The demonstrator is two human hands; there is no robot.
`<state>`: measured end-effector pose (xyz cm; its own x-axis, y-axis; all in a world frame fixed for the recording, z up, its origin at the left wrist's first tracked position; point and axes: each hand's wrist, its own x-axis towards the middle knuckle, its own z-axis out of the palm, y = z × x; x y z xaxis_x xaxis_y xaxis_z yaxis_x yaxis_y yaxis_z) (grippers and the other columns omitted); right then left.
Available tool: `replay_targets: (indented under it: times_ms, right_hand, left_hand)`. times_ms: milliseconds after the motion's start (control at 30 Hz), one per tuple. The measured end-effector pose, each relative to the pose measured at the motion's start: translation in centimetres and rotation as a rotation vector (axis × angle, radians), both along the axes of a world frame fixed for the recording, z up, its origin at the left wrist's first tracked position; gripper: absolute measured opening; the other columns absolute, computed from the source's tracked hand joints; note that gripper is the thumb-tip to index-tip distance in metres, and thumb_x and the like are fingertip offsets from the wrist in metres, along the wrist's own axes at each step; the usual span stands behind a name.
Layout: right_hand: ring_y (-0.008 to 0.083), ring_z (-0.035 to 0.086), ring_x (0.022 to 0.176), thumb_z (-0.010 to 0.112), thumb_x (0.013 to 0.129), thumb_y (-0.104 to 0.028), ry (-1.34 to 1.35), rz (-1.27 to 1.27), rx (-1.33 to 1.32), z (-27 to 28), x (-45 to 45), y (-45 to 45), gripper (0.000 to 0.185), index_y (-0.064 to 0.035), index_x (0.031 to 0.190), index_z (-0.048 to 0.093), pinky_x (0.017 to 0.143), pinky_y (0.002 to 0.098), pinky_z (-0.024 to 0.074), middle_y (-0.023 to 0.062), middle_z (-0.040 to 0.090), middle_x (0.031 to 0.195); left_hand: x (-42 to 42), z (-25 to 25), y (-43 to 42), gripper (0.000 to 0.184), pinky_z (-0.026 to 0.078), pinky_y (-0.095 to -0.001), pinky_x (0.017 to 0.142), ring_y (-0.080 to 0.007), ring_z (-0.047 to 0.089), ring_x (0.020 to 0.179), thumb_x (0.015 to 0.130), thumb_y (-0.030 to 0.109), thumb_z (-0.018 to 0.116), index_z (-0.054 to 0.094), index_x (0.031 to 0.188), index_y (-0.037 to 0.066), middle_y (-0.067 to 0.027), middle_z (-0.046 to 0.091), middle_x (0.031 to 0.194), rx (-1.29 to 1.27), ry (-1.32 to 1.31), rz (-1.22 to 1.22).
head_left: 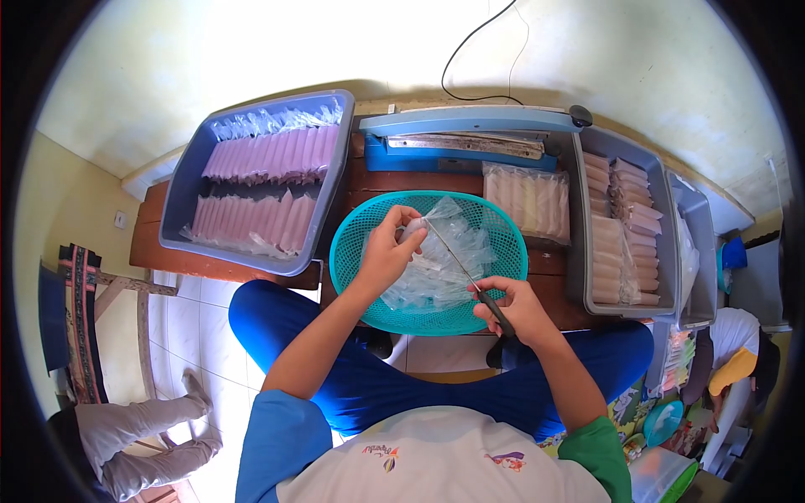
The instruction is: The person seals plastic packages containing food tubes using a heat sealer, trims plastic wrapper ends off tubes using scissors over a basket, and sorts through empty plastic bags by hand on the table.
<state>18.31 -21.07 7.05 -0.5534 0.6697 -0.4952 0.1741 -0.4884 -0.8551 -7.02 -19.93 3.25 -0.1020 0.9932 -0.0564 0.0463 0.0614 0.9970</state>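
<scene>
My left hand is closed around a pink plastic-wrapped tube, pinching it near its clear twisted plastic end. In my right hand is a knife with a dark handle and a long thin blade. Its tip reaches up to the plastic end beside my left fingertips; whether it is cutting cannot be made out. Both hands are above a turquoise mesh basket that holds a heap of clear plastic scraps.
At left, a grey tub holds two rows of pink tubes. A blue heat sealer stands behind the basket. Beside it lies a clear pack of tubes. Another grey tub with packs is at right. Other people are at both sides.
</scene>
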Motion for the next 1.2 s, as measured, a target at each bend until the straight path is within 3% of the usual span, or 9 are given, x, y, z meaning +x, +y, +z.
replay_targets:
  times_ms: [267,333,633,1200]
  right_hand:
    - [0.0054,0.053,0.049,0.081,0.076,-0.017,0.03,-0.038,-0.004,-0.3,-1.2,-0.2,0.045,-0.0008,0.113,0.063,0.043,0.0196,0.0382,-0.0005,0.059,0.065]
    - [0.0057,0.054,0.05,0.079,0.078,-0.019,0.051,-0.043,-0.005,-0.3,-1.4,-0.2,0.045,0.0036,0.112,0.061,0.041,0.0182,0.0403,-0.0004,0.058,0.073]
    - [0.0049,0.052,0.048,0.081,0.077,-0.021,0.044,-0.098,-0.003,-0.2,-2.2,-0.3,0.043,-0.0007,0.111,0.064,0.041,0.0194,0.0374,-0.0008,0.058,0.062]
    - [0.0043,0.052,0.047,0.078,0.081,-0.023,0.078,-0.115,-0.018,-0.3,-2.5,-0.3,0.042,0.0027,0.11,0.062,0.039,0.0181,0.0364,0.0003,0.059,0.064]
  left_hand:
    - [-0.2,1.0,-0.4,0.023,0.049,-0.0264,0.061,-0.0132,0.063,0.069,0.087,0.007,0.064,0.057,0.108,0.002,-0.0075,0.064,0.085,0.074,0.115,0.057]
    - [-0.1,1.0,-0.6,0.023,0.048,-0.0268,0.061,-0.013,0.063,0.068,0.087,0.007,0.064,0.058,0.109,0.003,-0.0075,0.064,0.084,0.1,0.114,0.038]
    - [0.1,1.1,-0.9,0.023,0.044,-0.023,0.059,-0.0085,0.061,0.071,0.088,0.006,0.061,0.058,0.111,0.004,-0.003,0.063,0.086,0.084,0.212,-0.015]
    - [0.5,1.5,-1.1,0.021,0.044,-0.0249,0.061,-0.01,0.06,0.07,0.087,0.007,0.063,0.062,0.108,0.004,-0.0054,0.065,0.082,0.133,0.234,-0.108]
